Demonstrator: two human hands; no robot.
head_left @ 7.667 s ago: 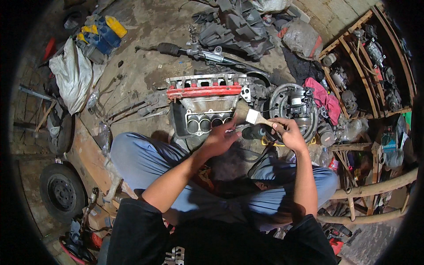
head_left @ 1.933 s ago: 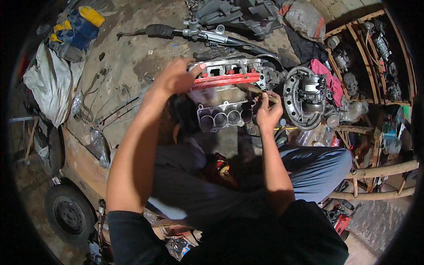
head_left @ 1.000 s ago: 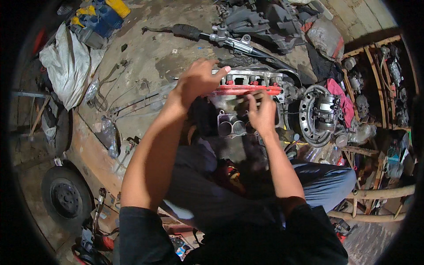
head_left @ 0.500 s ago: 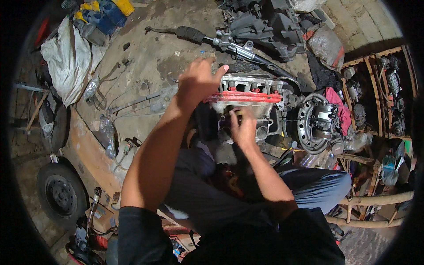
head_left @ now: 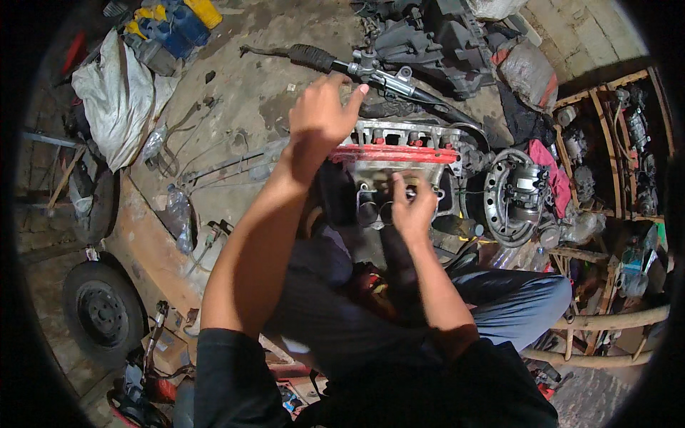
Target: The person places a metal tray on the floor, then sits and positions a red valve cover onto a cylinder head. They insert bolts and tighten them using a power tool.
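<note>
An engine block (head_left: 434,171) with a red strip (head_left: 399,154) along its top lies in front of my legs. My left hand (head_left: 321,113) is over its left end, thumb held away from the fingers. The fingertips bend out of sight, and I see nothing held in it. Closer to me, my right hand (head_left: 415,205) is at the near face of the engine, by its round openings. Its thumb and fingers are closed together around something small, which I cannot make out.
Beyond the engine lies a steering rack (head_left: 389,80), with dark metal parts (head_left: 428,43) behind it. A wheel rim (head_left: 503,200) holding a metal unit and a pink cloth (head_left: 549,175) are at right. At left are a white sack (head_left: 118,100) and a tyre (head_left: 103,310).
My right hand has moved to the right along the engine's near face, uncovering a round opening. My left hand stays at the engine's left end.
</note>
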